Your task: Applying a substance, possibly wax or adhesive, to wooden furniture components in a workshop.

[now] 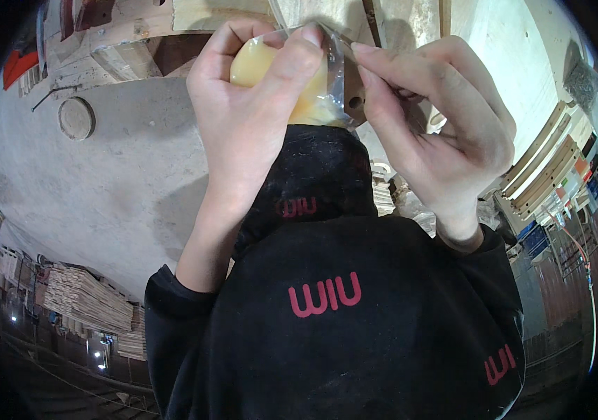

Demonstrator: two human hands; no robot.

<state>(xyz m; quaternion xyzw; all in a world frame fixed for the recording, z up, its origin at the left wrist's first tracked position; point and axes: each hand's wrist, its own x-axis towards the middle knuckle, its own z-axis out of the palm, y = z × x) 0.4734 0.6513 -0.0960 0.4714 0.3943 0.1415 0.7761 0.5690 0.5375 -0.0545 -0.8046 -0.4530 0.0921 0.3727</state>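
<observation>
My left hand (243,126) is wrapped round a clear plastic bag (335,80) containing a smooth, pale yellow item (250,59), with the thumb pressed over its front. My right hand (442,119) has its thumb and index finger at the bag's upper right edge; the other fingers are curled, and the fingertips are partly hard to make out. Behind the bag is a wooden piece with a hole (355,102). Below my hands, my black clothing (397,301) with pink printing fills the lower middle.
Wooden frames (138,59) are at the top. A pale floor (131,189) has a round disc (76,117) on it. Stacked boards (85,297) lie at lower left. Curved wooden parts (533,157), a blue object (533,238) and a pale hose (591,308) are at the right.
</observation>
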